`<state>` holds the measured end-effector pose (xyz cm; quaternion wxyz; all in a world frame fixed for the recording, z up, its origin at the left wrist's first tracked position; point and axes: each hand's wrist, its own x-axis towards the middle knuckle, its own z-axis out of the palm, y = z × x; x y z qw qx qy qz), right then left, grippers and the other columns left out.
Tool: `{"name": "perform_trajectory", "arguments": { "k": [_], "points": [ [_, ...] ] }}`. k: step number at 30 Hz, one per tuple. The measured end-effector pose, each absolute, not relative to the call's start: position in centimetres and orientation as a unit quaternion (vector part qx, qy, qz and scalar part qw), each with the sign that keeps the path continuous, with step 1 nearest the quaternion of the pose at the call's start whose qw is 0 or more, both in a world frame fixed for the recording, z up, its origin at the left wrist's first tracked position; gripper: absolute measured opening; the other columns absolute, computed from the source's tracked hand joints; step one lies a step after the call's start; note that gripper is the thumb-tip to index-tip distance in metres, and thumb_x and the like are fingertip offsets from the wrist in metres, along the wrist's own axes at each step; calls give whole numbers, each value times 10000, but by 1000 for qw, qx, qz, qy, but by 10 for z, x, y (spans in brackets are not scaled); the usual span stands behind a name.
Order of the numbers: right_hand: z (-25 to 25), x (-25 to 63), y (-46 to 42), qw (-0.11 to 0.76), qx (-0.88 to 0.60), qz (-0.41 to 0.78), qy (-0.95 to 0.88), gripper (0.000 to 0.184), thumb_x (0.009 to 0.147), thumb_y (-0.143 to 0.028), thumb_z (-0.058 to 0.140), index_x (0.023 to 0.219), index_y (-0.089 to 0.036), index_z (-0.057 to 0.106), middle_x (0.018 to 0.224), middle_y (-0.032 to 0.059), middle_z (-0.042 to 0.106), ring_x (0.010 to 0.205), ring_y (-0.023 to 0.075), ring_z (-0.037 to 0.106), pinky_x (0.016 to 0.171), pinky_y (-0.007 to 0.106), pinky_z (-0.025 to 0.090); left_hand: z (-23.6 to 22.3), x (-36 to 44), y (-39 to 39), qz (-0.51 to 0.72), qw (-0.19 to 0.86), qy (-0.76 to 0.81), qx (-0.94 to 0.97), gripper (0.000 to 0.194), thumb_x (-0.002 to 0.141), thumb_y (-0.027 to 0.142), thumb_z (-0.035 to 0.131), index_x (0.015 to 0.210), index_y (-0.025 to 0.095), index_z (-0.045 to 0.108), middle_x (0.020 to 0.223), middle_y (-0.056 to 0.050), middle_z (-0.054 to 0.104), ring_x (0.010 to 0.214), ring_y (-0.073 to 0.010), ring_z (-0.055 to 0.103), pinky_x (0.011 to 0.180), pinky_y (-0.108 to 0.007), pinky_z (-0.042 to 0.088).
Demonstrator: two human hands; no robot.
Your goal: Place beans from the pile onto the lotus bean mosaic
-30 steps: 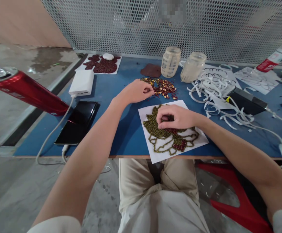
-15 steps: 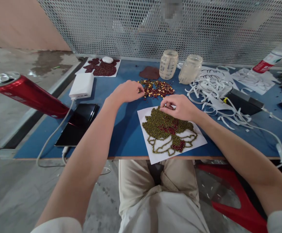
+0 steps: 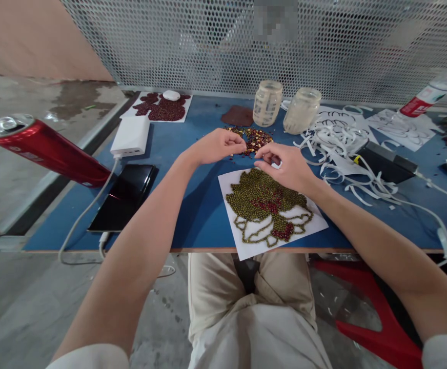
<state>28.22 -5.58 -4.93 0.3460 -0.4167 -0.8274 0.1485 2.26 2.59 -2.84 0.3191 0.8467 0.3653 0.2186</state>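
Observation:
Over the near edge of a mixed heap of beans and kernels (image 3: 257,137), my left hand (image 3: 219,145) is closed in a pinch. Whatever its fingertips hold is too small to make out. Just to the right, my right hand (image 3: 285,165) hovers above the top edge of a white paper sheet (image 3: 242,251), thumb and forefinger slightly apart with nothing visible between them. Green mung beans (image 3: 246,197) cover much of the sheet in a leafy picture, with dark red beans (image 3: 271,206) in its middle and lower part. White gaps outlined by green beans show near the bottom.
Behind the heap stand two clear jars (image 3: 267,102). White paper strips (image 3: 334,141) and a black box (image 3: 387,161) lie right. Leftward are a red can (image 3: 50,151), a white power bank (image 3: 131,136), a black phone (image 3: 125,195) and a red-bean picture (image 3: 165,110).
My left hand has moved right along the heap. My right hand has shifted slightly up and right, and its thumb and forefinger have parted.

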Motion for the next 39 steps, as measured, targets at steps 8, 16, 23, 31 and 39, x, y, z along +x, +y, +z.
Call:
{"name": "perform_trajectory", "arguments": {
  "k": [8, 16, 23, 31, 39],
  "points": [
    [-46, 278, -60, 413, -445, 142, -782, 147, 1041, -408, 755, 1067, -264, 745, 1041, 60, 791, 894, 237, 691, 895, 426, 562, -19, 46, 0, 210, 424, 325, 819, 306, 1019, 496, 685, 944, 215, 780, 679, 18, 521, 604, -116, 426, 590, -298, 363],
    [-40, 278, -62, 374, -444, 133, -804, 130, 1057, -351, 680, 1037, -263, 774, 1037, 79, 796, 909, 252, 690, 936, 447, 562, -29, 43, 9, 216, 421, 330, 817, 298, 1017, 494, 711, 915, 234, 816, 659, -7, 571, 610, -134, 487, 628, -359, 378],
    [-28, 285, -70, 233, -298, 305, -874, 147, 990, -367, 766, 939, -231, 791, 859, 13, 778, 716, 167, 607, 729, 340, 499, -30, 39, 13, 273, 292, 355, 845, 273, 986, 412, 669, 946, 200, 836, 677, -18, 667, 683, -162, 592, 723, -352, 474],
    [-27, 276, -83, 61, -180, 370, -909, 111, 1022, -260, 738, 966, -216, 824, 887, 8, 786, 772, 161, 644, 770, 304, 478, -35, 33, 21, 258, 119, 378, 881, 214, 967, 340, 662, 911, 214, 826, 608, 7, 574, 683, -176, 585, 902, -372, 511],
    [-26, 277, -81, 62, -153, 345, -924, 138, 1051, -269, 744, 962, -224, 840, 890, 35, 770, 872, 205, 637, 869, 349, 475, -34, 30, 23, 264, 133, 376, 878, 201, 961, 358, 669, 915, 224, 811, 630, 2, 587, 713, -190, 607, 955, -377, 502]
  ]
}}
